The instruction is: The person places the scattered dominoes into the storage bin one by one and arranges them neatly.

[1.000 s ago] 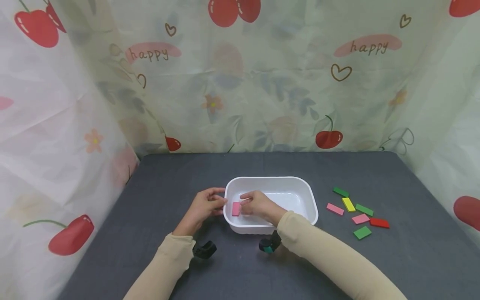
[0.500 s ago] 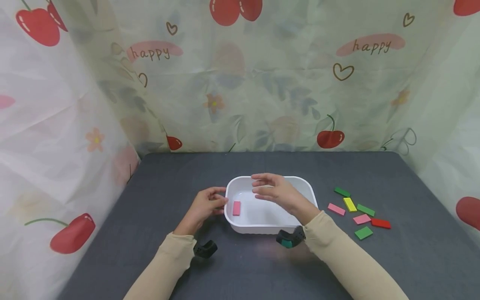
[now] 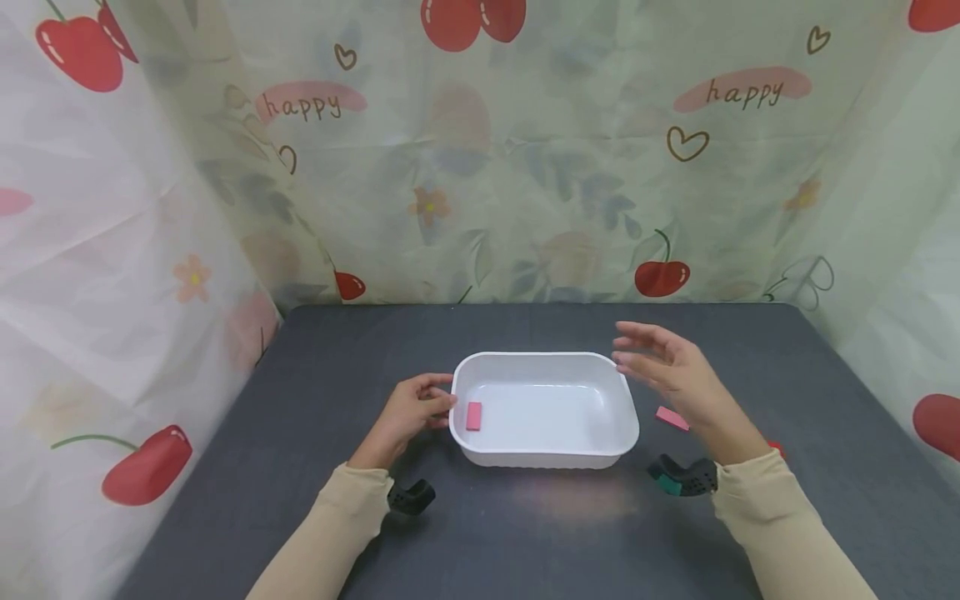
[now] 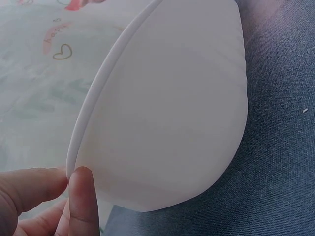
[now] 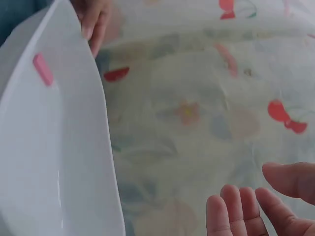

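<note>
Dark table (image 3: 525,542), bearing white basin (image 3: 538,459) | my left hand (image 3: 405,414) pinches its left rim | my right hand (image 3: 681,377), loosely spread, holding nothing | pink block (image 3: 474,416) in basin's left end | second pink block (image 3: 672,418), outside | red block (image 3: 777,447), mostly hidden by my right arm

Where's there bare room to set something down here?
Free: the table left of the left hand, and the white tray right of its pink block. Crowded: around the right hand, near another pink block and a red one.
</note>
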A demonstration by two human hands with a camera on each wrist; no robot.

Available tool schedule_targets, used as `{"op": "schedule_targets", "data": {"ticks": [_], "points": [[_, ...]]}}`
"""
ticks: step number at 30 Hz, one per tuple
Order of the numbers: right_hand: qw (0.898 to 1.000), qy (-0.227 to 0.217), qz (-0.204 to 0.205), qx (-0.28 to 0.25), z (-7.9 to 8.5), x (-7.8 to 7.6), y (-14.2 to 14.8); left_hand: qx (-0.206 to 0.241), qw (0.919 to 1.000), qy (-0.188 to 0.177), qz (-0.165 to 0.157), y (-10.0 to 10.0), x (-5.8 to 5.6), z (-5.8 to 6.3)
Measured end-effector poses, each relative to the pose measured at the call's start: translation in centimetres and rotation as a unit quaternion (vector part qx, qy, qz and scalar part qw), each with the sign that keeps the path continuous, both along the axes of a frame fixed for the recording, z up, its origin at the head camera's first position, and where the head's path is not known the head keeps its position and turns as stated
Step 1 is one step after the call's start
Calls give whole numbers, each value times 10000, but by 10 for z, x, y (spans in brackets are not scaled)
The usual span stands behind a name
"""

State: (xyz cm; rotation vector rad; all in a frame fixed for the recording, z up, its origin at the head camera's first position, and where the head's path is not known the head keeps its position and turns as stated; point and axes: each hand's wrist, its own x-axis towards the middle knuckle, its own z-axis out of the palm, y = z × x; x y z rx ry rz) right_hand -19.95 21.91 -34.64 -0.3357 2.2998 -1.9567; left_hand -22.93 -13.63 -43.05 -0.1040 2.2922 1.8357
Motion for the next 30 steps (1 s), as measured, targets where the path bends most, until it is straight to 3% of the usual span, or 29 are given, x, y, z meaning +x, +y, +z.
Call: {"op": "schedule_targets", "data": {"ticks": [9,13,16,19,25,30], "points": [[9952,335,-920,51,-9,14,68,-22,10000,45,9,-1,-2,-3],[9946,285,-994,-63,-15,21,93,-43,10000,36,33,0,-2,-4],[9928,214,-1079,481,-23,24,107,-66,10000,26,39,1,-3,-4],[9864,213,-1171,1137,-35,26,115,-64,10000,24,36,1,-3,-4],[9835,301,-1133,1378,-64,29,115,-63,10000,56,15,1,-2,-4],[9786,75,-875,1860,-76,29,102,-83,9999,55,7,1,-2,-4]]}}
